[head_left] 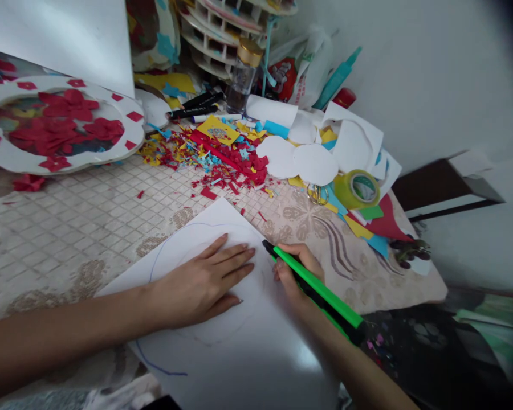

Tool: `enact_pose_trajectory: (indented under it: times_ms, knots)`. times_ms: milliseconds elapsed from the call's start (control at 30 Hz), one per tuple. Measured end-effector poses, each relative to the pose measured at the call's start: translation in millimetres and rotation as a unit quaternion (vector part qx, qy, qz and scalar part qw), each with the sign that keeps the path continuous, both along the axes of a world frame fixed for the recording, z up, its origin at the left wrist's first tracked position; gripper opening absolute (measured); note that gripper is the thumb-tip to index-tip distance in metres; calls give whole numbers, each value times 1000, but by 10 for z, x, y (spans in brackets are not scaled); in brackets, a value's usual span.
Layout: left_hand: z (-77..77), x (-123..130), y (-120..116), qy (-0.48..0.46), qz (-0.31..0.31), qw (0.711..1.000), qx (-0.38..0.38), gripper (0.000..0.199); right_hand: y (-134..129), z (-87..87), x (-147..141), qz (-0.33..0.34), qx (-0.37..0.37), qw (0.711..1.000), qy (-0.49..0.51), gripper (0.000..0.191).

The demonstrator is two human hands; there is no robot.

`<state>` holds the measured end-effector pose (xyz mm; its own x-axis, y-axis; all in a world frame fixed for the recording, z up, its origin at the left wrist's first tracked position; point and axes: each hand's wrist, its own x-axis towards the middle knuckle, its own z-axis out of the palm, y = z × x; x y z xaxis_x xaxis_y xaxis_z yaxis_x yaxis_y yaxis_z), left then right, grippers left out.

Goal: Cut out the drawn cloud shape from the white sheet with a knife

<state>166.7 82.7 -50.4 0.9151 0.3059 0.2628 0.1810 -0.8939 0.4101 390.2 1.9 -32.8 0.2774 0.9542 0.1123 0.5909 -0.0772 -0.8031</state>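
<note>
A white sheet [222, 364] lies at an angle over the table's near edge. A wavy blue outline and a fainter inner curve are drawn on it. My left hand [209, 276] presses flat on the sheet, fingers stretched toward the right. My right hand [297, 267] is closed around a green and black utility knife [325, 287]. The knife's dark front end points up and left, by the sheet's right edge. Whether its tip touches the sheet, I cannot tell.
Red, yellow and blue paper scraps [222, 151] are heaped beyond the sheet. At right lie white scalloped cutouts [314, 164], a tape roll [359, 189] and scissors [318, 195]. A decorated white frame [134, 134] sits at left. Behind the scraps stands a gold-capped bottle [243, 77].
</note>
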Motion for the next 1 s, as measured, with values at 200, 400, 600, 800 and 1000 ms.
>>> enact_pose_trajectory:
  times_ms: [200, 400, 600, 800, 1000]
  knots:
    - [10, -3, 4, 9, -3, 1000, 9, 49, -6, 48, -51, -10, 29, 999, -44, 18]
    - [11, -5, -1, 8, -4, 1000, 6, 49, -76, -20, -71, -24, 44, 997, -65, 19]
    - [12, 0, -7, 5, -2, 1000, 8, 50, -54, 52, -12, 9, 17, 998, -57, 20]
    - [24, 7, -13, 21, -5, 999, 28, 50, -23, 60, 174, 40, -31, 999, 14, 25]
    - [25, -3, -12, 12, -2, 1000, 15, 50, -65, 111, 132, 41, -23, 999, 12, 24]
